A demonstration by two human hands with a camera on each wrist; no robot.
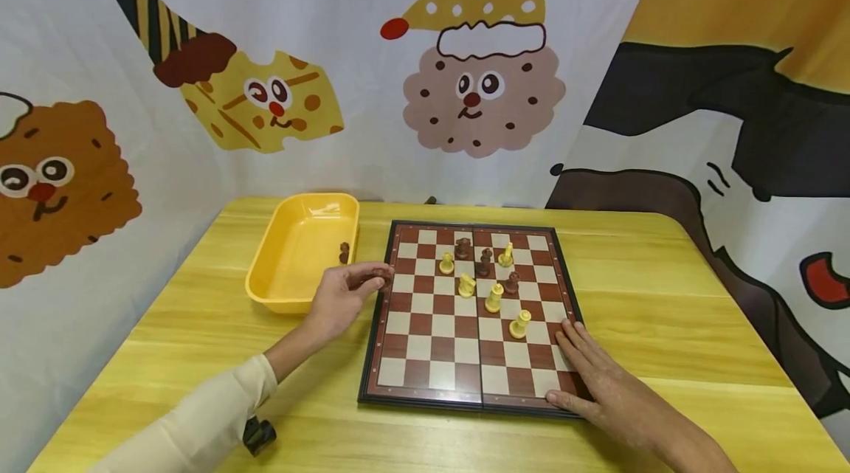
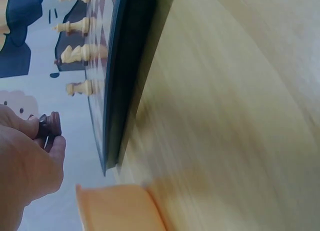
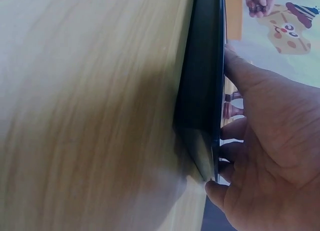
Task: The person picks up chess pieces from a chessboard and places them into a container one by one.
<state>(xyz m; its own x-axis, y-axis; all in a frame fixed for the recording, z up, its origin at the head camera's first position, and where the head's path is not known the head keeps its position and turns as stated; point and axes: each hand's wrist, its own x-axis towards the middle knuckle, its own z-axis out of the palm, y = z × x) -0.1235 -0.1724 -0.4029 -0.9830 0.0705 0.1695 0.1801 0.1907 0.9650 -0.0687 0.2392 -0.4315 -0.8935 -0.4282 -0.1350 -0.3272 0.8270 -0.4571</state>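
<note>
My left hand [image 1: 339, 299] pinches a dark brown chess piece [image 2: 50, 125] between thumb and fingers, raised over the left edge of the chessboard [image 1: 432, 351]. The fingers hide part of that piece in the head view. At the board's right edge, near its front corner, rests my right hand [image 1: 614, 384] with fingers spread and fairly straight. On the board stand several cream pieces, among them a knight [image 1: 467, 285] and a rook [image 1: 520, 325]. A few dark brown pieces [image 1: 485, 263] stand among them, toward the far half.
Left of the board sits a yellow plastic tray [image 1: 255, 288], with dark brown chess pieces [image 1: 344, 252] by its right wall. Both lie on a wood-grain table [image 1: 664, 288]. A curtain [image 1: 372, 163] with cartoon figures hangs behind. Near my left sleeve is a small black object [image 1: 259, 434].
</note>
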